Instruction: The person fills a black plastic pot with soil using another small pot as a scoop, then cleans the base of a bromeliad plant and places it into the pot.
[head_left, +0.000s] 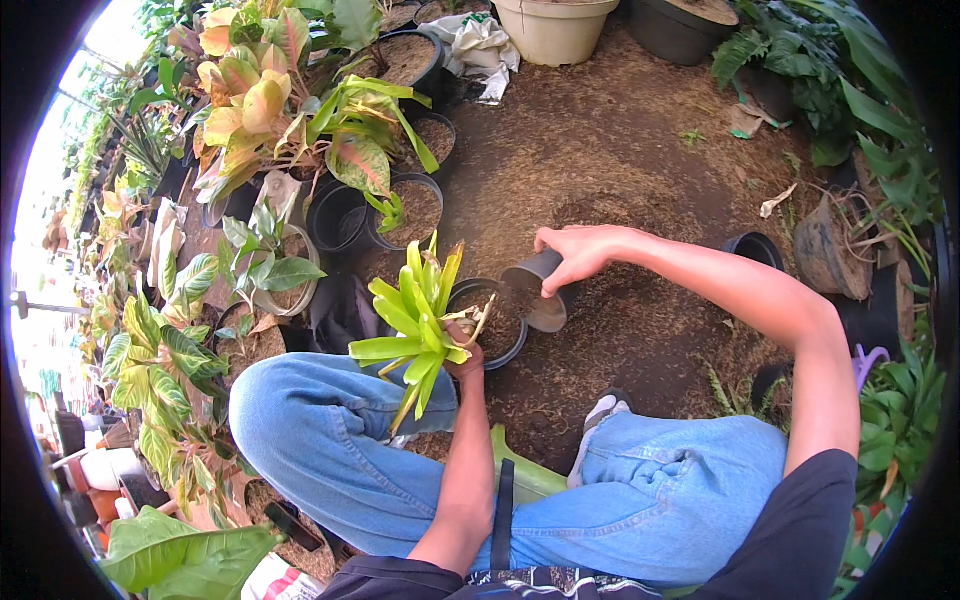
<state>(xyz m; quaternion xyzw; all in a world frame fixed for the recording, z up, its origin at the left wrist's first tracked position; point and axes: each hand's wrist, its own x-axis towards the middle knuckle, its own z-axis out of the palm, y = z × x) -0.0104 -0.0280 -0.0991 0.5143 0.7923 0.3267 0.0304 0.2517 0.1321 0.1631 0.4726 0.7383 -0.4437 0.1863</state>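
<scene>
My left hand (466, 354) grips the base of a leafy green plant (420, 319), a rosette with dry, pale leaves at its base, at the left edge of a black plastic pot (517, 346). Brown potting material lies in that pot. Over the pot's right side, my right hand (581, 259) holds a small dark plastic pot (551, 315) by its wall, tilted with its mouth toward the larger pot. Loose brown material shows at the mouth of the small pot. The plant's leaves hide part of my left fingers.
Potted plants with pink-orange leaves (255, 105) and an empty-looking black pot (337, 216) stand at the left. Brown loose material (637, 150) covers the ground ahead. A cream pot (555, 30) stands at the top, and a worn pot (832, 247) lies tilted at the right.
</scene>
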